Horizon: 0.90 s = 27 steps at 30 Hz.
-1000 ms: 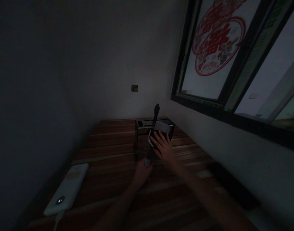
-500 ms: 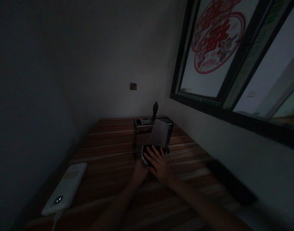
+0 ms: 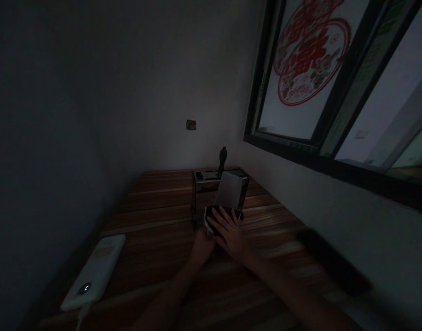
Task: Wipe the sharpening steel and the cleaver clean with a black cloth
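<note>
My right hand [image 3: 231, 236] lies with its fingers spread flat over a dark piece with a pale edge [image 3: 210, 215], perhaps cloth. Just below and to the left, my left hand [image 3: 201, 244] is closed under that piece; what it grips is hidden. From the dark piece a flat grey plate [image 3: 229, 189], like a wide knife blade, rises at a slight tilt. Behind it stands a rack with a shiny frame [image 3: 204, 175]. A dark handle [image 3: 222, 158] sticks up out of the rack's top.
A white power bank [image 3: 93, 271] with a cable lies at the left on the wood-grain table [image 3: 155, 207]. At the right, by the wall, is a long black object [image 3: 331, 262]. A window [image 3: 300, 78] with red decorations is above it.
Almost nothing differs. My right hand and the dark piece have shifted very slightly, and the view has moved a little.
</note>
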Motion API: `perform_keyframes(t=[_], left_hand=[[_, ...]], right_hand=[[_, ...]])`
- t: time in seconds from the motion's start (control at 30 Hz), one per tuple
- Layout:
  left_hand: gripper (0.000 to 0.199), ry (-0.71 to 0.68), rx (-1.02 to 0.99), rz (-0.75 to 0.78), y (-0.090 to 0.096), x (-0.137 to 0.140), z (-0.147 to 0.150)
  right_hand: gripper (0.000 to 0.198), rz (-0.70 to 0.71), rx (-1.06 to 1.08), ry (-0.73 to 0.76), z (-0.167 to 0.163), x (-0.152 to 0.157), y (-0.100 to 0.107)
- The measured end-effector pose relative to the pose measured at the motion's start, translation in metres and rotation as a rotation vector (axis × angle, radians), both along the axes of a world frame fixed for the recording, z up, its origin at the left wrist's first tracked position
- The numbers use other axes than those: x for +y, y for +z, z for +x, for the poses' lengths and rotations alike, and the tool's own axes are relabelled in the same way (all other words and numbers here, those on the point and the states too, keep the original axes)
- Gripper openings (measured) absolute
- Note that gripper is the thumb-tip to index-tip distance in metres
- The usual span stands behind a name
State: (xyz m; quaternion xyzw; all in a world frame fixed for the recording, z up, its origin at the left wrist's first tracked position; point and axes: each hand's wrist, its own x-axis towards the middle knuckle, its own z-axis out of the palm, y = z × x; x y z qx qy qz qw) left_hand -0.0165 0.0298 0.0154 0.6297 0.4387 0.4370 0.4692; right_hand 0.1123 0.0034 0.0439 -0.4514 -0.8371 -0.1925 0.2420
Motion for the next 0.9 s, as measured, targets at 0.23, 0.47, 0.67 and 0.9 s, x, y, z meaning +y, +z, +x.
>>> perform_keyframes(t=[0.23,0.47,0.67,0.9], left_hand=[[0.016,-0.005,0.076,0.053,-0.002,0.003,0.001],[0.009,0.02,0.131,0.075,-0.006,0.005,0.002],[0.016,0.039,0.178,0.09,-0.003,0.005,0.002],[0.013,0.037,0.153,0.077,-0.004,0.005,0.002]], right_hand=[[0.049,0.039,0.025,-0.042,0.008,0.015,0.017],[0.048,0.075,0.058,-0.06,0.018,0.03,0.037],[0.048,0.123,0.089,-0.086,0.025,0.047,0.053],[0.049,0.153,0.124,-0.09,0.031,0.058,0.068]])
